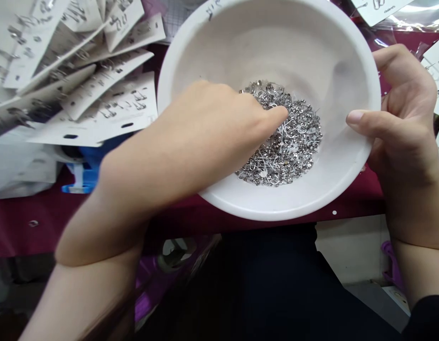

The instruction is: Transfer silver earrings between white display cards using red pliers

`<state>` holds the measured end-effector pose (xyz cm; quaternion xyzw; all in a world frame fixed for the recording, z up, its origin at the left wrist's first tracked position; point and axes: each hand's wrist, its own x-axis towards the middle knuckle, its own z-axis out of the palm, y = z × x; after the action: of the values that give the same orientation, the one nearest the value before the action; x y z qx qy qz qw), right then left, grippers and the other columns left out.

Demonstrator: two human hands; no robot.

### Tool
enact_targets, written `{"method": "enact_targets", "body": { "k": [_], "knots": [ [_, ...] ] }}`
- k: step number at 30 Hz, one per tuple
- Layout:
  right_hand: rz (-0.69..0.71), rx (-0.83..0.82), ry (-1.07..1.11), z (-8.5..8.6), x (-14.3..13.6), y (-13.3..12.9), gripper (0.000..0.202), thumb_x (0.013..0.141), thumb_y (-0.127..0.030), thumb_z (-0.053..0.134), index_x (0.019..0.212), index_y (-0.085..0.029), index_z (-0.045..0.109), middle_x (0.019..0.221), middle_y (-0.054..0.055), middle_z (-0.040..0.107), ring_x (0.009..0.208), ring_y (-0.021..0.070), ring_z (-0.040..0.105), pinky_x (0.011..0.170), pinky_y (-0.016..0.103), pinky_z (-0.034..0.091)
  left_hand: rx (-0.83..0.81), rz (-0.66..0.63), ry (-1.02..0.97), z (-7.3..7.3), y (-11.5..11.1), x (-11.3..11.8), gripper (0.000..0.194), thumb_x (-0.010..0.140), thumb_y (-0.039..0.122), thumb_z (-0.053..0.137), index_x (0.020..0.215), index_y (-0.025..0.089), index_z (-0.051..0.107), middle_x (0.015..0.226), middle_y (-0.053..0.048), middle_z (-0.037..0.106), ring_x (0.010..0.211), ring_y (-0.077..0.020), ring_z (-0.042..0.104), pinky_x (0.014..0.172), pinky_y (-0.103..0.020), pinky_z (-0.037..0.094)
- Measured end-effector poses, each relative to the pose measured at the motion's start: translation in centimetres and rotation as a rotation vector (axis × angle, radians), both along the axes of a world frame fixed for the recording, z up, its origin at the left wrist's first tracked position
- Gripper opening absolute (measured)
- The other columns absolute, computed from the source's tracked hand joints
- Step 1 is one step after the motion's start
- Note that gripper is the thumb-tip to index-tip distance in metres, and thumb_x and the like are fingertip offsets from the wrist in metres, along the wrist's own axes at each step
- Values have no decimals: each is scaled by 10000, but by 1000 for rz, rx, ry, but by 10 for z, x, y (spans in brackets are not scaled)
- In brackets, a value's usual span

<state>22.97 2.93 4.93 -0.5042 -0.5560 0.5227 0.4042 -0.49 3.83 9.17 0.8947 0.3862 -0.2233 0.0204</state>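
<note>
A large white plastic bowl [269,208] is tilted toward me, with marks written on its far rim. At its bottom lies a heap of small silvery metal jewellery pieces [293,147], some with pins or hooks, with a few pale bits among them. My left hand [226,118] reaches into the bowl, back side up, over the left part of the heap. Its fingers bend down out of sight, so what they hold, if anything, is hidden. On the right, my right hand [404,109] grips the bowl's rim, thumb inside and fingers outside.
White jewellery cards [112,106] with metal earrings are piled at the left, above a blue plastic object [84,170]. More cards [437,66] and clear plastic bags [418,19] lie at the right. A dark red cloth [23,213] covers the table up to its front edge.
</note>
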Motion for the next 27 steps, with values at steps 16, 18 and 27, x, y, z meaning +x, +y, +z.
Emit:
{"method": "enact_targets", "body": {
  "k": [16,18,27],
  "knots": [
    [34,-34,150,-1,-1,3,380,649,-260,875,974,-345,697,1127,-32,694,555,188,646,257,377,406,-21,65,-70,-6,-2,4,328,911,157,259,975,162,581,582,-1,452,716,-258,697,737,-461,563],
    [45,-35,173,-2,0,4,379,645,-237,875,969,-335,704,1104,-23,697,513,182,625,255,385,389,-14,73,-89,-9,-1,4,330,876,132,257,950,162,577,567,6,423,719,-252,700,744,-461,567],
    [42,-25,178,-4,0,4,370,641,-229,876,962,-331,724,1070,-5,690,524,179,619,256,364,382,65,-57,-132,-13,2,1,308,930,192,202,850,162,498,516,40,297,603,-228,684,620,-367,566]
  ]
}}
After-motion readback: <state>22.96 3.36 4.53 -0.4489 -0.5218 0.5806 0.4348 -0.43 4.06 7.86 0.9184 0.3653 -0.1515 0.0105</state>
